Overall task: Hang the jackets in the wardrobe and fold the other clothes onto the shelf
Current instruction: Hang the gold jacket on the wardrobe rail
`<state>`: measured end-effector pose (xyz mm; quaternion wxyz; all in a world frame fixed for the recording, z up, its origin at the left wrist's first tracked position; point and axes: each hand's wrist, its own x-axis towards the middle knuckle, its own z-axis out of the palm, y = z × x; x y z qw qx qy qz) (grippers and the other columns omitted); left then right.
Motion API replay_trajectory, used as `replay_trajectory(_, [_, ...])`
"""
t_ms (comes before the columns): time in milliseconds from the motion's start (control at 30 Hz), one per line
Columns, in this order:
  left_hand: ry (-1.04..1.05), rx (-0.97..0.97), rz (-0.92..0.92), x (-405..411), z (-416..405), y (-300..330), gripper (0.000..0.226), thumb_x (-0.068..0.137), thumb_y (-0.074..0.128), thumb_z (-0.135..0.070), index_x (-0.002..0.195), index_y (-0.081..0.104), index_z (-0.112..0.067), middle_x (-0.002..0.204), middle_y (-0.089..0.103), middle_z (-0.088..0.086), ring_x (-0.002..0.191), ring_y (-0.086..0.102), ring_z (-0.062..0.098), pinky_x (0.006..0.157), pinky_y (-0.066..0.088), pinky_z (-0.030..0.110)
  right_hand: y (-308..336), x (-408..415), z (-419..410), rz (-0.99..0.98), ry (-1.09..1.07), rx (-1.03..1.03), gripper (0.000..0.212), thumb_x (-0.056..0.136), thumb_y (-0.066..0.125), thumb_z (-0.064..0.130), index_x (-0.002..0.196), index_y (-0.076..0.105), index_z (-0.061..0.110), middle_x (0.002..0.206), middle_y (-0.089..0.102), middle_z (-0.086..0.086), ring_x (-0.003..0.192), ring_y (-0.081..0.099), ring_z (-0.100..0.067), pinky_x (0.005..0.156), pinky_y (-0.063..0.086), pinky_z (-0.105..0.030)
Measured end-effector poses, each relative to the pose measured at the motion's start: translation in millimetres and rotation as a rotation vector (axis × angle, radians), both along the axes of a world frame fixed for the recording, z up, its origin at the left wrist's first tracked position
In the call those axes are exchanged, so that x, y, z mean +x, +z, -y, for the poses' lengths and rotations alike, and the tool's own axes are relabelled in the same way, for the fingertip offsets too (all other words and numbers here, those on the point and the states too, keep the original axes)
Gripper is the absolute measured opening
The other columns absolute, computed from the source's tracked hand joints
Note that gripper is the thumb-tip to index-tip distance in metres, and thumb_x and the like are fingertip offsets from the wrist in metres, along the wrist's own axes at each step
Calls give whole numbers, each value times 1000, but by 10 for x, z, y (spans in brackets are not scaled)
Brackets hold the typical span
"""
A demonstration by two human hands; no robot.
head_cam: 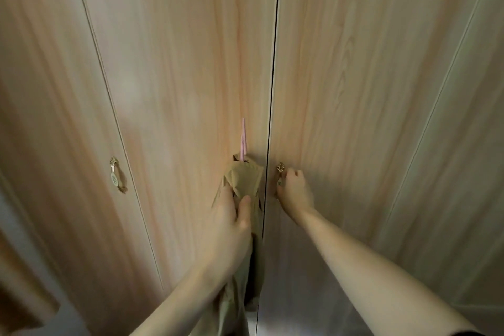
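Both forearms reach to shut wardrobe doors point(191, 76): the left hand point(231, 215) grips a tan jacket point(244, 183) on a pink hanger point(243, 136), just left of the right hand point(296, 188), whose fingers curl round a brass handle point(280, 172).

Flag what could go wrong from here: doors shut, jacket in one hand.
1. The right hand grips the door handle while the khaki jacket hangs right beside the door gap; fabric could snag as it opens.
2. The left hand holds the jacket only; the pink hanger could slip out.
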<state>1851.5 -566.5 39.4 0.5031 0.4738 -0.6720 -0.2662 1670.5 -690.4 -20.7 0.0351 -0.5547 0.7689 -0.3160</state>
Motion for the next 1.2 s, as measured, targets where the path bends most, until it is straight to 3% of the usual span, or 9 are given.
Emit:
replay_trajectory(67, [-4, -2, -22, 12, -3, 32, 7, 100, 47, -21, 99, 47, -14, 85, 51, 4, 101, 46, 14, 71, 37, 33, -100, -62, 171, 20, -18, 20, 19, 96, 45, 20, 109, 52, 8, 112, 53, -14, 104, 55, -36, 81, 50, -44])
replay_trajectory(100, [-3, 0, -21, 22, -4, 56, 7, 100, 47, -20, 97, 47, -14, 83, 53, 1, 97, 47, 11, 67, 39, 26, -144, -76, 242, 23, -20, 32, 20, 96, 44, 18, 110, 52, 7, 113, 55, -15, 104, 56, -37, 81, 50, -45])
replay_trajectory(200, [17, 7, 18, 48, 18, 114, 23, 100, 47, -21, 78, 41, -24, 65, 43, -11, 64, 49, -4, 56, 35, 10, -244, -77, 397, 43, -18, 63, 20, 96, 40, 9, 113, 49, 4, 110, 60, -19, 101, 60, -39, 80, 49, -44])
replay_trajectory(333, [28, 37, 49, 71, 90, 123, 25, 99, 48, -24, 76, 42, -20, 61, 41, -9, 54, 43, -1, 50, 32, 14, -329, -30, 516, 85, -35, 37, 17, 94, 40, 1, 110, 48, 3, 105, 63, -22, 96, 61, -41, 77, 50, -42])
replay_trajectory(633, [-5, 57, 92, 142, 134, -19, 25, 99, 48, -24, 76, 45, -15, 62, 44, -6, 54, 41, 4, 50, 32, 17, -383, -17, 361, 73, -79, 21, 21, 94, 39, 2, 112, 49, 7, 102, 65, -20, 95, 62, -40, 79, 51, -43])
replay_trajectory(933, [-21, -6, 153, 190, -295, -71, 28, 100, 47, -26, 77, 42, -12, 62, 44, -2, 55, 40, 4, 53, 34, 18, -431, -49, -592, 127, -14, -33, 19, 93, 44, 9, 110, 51, 9, 95, 65, -22, 89, 63, -40, 73, 50, -41])
replay_trajectory(1100, [-52, 22, 94, -71, -802, -101, 26, 101, 46, -23, 76, 42, -21, 65, 46, -3, 58, 46, -4, 53, 36, 10, -513, -295, -1296, 190, 110, -27, 18, 91, 48, 13, 106, 49, 24, 89, 62, -3, 80, 64, -21, 74, 57, -45])
replay_trajectory(1200, [-46, 24, 118, -290, -1079, -170, 26, 100, 46, -24, 76, 41, -19, 65, 46, 0, 58, 44, 1, 55, 35, 14, -524, -461, -1730, 241, 168, -60, 24, 97, 46, 13, 119, 50, 21, 94, 62, 2, 81, 62, -10, 77, 57, -35])
